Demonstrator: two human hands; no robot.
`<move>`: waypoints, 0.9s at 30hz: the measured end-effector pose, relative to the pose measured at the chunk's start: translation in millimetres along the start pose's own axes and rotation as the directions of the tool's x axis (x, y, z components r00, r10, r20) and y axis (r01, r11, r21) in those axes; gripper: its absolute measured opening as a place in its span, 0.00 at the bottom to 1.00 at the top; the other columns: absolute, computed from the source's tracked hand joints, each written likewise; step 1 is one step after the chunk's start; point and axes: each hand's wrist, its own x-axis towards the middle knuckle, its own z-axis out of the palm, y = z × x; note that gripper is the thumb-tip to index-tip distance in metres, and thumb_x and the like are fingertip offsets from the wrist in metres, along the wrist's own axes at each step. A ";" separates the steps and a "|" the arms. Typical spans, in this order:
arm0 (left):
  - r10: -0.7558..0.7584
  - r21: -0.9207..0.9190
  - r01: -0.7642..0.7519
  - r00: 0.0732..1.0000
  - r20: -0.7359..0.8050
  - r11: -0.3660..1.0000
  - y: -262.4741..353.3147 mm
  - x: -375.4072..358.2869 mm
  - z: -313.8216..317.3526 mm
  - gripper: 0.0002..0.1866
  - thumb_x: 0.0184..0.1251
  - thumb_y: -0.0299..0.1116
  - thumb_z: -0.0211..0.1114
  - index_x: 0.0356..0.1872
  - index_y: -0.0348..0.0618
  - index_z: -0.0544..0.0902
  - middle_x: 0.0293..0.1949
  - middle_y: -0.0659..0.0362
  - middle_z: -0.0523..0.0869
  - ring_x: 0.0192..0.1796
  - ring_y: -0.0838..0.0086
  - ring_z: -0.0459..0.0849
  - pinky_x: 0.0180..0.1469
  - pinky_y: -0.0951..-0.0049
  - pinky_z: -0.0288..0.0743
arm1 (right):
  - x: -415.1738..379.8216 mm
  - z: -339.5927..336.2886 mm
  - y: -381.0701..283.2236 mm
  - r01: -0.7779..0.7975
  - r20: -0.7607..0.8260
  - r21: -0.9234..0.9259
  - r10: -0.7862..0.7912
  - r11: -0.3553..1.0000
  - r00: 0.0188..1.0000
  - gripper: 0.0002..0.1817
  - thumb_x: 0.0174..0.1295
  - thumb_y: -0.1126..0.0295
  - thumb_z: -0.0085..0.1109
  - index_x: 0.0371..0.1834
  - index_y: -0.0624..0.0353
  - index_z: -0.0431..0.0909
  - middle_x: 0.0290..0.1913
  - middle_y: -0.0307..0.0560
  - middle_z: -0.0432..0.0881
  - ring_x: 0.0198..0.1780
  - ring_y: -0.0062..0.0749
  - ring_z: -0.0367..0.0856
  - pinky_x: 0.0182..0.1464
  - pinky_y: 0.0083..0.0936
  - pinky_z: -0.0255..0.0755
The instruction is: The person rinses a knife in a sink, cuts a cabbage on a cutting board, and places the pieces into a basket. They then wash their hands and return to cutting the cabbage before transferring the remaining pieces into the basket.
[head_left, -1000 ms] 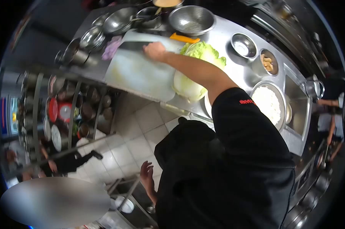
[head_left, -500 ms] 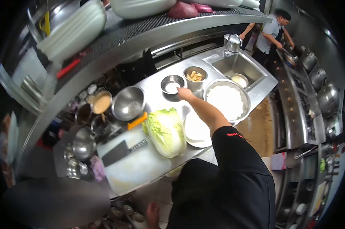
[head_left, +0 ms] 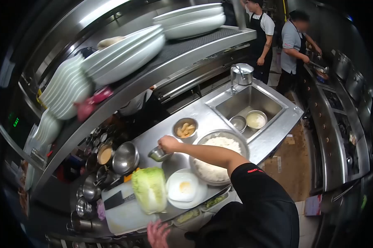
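My right hand (head_left: 168,144) is closed on the rim of a small metal bowl (head_left: 157,154), held tilted above the steel counter. Below it and to the right, a white plate (head_left: 198,197) carries a smaller white dish (head_left: 177,187) with a yellowish patch in its middle. A napa cabbage (head_left: 148,190) lies beside the plate, partly on the white cutting board (head_left: 124,219). My left hand (head_left: 158,234) hangs near the counter's front edge, blurred, fingers spread and holding nothing. Under my right forearm stands a large metal bowl (head_left: 245,144) of white, grainy food resembling rice.
A small metal bowl of yellow-brown pieces (head_left: 185,129) stands behind my right hand. The sink (head_left: 252,97) holds two bowls. A cleaver (head_left: 113,200) lies on the board. White dishes (head_left: 124,53) fill the shelf overhead. Two people (head_left: 265,37) (head_left: 293,45) stand at the back right.
My right hand has lifted the small metal bowl off the counter and tilted it. My left hand has come up, its fingers spread. The view has shifted, showing more of the shelf.
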 end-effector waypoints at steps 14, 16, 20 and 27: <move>-0.348 -0.406 0.418 0.907 0.237 0.813 -147.9 21.1 199.9 0.20 0.56 0.29 0.55 0.52 0.39 0.73 0.50 0.53 0.79 0.55 0.55 0.75 0.56 0.39 0.65 | -262.3 -359.6 -4.7 0.116 0.502 0.503 -0.399 0.857 0.767 0.20 0.56 0.66 0.59 0.53 0.50 0.75 0.29 0.55 0.81 0.32 0.38 0.80 0.36 0.34 0.69; -0.338 -0.489 0.382 0.924 0.180 0.784 -153.2 -4.2 232.8 0.16 0.53 0.26 0.56 0.46 0.38 0.77 0.46 0.53 0.81 0.50 0.58 0.79 0.54 0.46 0.69 | -251.0 -413.7 69.5 -0.060 0.186 0.617 -0.072 0.784 0.980 0.33 0.60 0.39 0.47 0.37 0.63 0.82 0.27 0.44 0.83 0.31 0.33 0.83 0.38 0.29 0.76; -0.287 -0.597 0.256 0.957 0.045 0.760 -197.2 -26.5 271.7 0.16 0.52 0.24 0.57 0.44 0.34 0.77 0.43 0.53 0.82 0.48 0.61 0.80 0.55 0.58 0.72 | -225.3 -539.8 232.9 -0.454 0.158 0.753 0.539 0.476 0.827 0.47 0.51 0.21 0.19 0.10 0.55 0.68 0.13 0.39 0.70 0.15 0.22 0.69 0.16 0.15 0.56; -0.358 -0.572 0.223 0.924 -0.132 0.789 -228.8 -32.9 366.7 0.17 0.53 0.23 0.55 0.46 0.32 0.75 0.44 0.51 0.80 0.48 0.61 0.80 0.56 0.60 0.71 | -171.3 -682.0 376.3 -0.351 -0.053 0.800 0.640 0.486 0.766 0.43 0.47 0.18 0.21 0.07 0.50 0.56 0.07 0.33 0.55 0.08 0.20 0.47 0.11 0.20 0.38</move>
